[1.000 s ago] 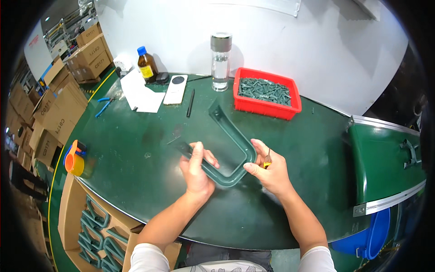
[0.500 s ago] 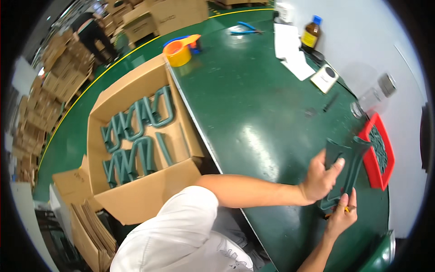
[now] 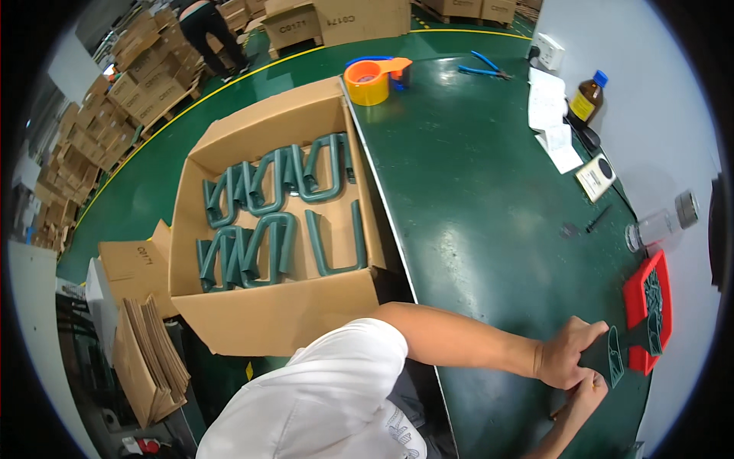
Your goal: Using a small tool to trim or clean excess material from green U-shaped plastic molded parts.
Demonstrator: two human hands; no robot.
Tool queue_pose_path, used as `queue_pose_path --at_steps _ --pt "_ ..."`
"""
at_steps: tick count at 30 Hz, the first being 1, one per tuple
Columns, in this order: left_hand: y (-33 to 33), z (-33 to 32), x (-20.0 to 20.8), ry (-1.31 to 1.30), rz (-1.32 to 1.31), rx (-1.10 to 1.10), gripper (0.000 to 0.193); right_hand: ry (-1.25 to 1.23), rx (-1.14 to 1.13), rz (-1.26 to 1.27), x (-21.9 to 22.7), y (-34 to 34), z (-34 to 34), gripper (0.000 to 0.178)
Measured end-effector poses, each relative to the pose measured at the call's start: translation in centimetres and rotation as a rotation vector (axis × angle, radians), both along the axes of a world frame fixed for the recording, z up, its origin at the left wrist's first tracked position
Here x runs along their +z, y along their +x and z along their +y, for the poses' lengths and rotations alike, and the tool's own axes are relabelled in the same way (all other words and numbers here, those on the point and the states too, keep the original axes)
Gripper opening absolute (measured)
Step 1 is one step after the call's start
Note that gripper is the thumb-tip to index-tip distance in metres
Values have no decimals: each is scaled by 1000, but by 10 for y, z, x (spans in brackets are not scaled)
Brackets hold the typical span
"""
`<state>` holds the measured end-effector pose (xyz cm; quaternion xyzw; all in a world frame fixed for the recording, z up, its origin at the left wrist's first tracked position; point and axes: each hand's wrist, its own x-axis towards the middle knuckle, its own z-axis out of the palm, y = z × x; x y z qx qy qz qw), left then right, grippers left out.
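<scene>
My left hand (image 3: 564, 356) is closed around a dark green U-shaped tube (image 3: 600, 359), out over the right side of the workbench. The tube's two flared, hollow ends point right, one of them in front of a red bin (image 3: 636, 302). Just below, my right hand (image 3: 585, 399) has its fingers curled in close to the left hand. A small orange bit shows beneath it, but what those fingers grip is hidden. Similar green U-shaped tubes (image 3: 279, 245) stand in two rows inside an open cardboard box (image 3: 275, 314) on my left.
Small green pieces fill the red bin. A glass jar (image 3: 656, 229), a brown bottle (image 3: 586, 98) and papers (image 3: 546, 103) line the wall. Tape (image 3: 367, 84) and blue pliers (image 3: 484, 66) lie at the bench's far end. Flattened cartons (image 3: 149, 363) lean at left; a person (image 3: 206, 30) stands beyond.
The view has shifted, so the box and bench sit further right. The held tube has turned so its open ends face right, and my two hands have come together.
</scene>
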<state>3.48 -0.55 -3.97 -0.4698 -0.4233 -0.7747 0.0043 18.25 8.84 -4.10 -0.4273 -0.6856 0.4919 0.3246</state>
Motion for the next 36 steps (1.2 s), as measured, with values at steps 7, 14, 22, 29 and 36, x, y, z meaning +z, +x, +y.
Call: queue_pose_path --at_steps 7,14,22,29,36 --pt "-21 -12 35 -173 -357 36 27 350 -70 -212 34 -30 -63 24" --pt "-67 1 43 -124 -896 -215 11 1179 520 230 113 -17 -93 11" --pt "-50 2 42 -415 -953 -854 11 415 -170 195 88 -5 6 40" --pt "-46 -4 54 -501 -877 -1146 42 275 -34 204 75 0 -7 23" --pt "-29 1 43 -448 14 -451 39 -361 -120 620 66 -14 -32 24"
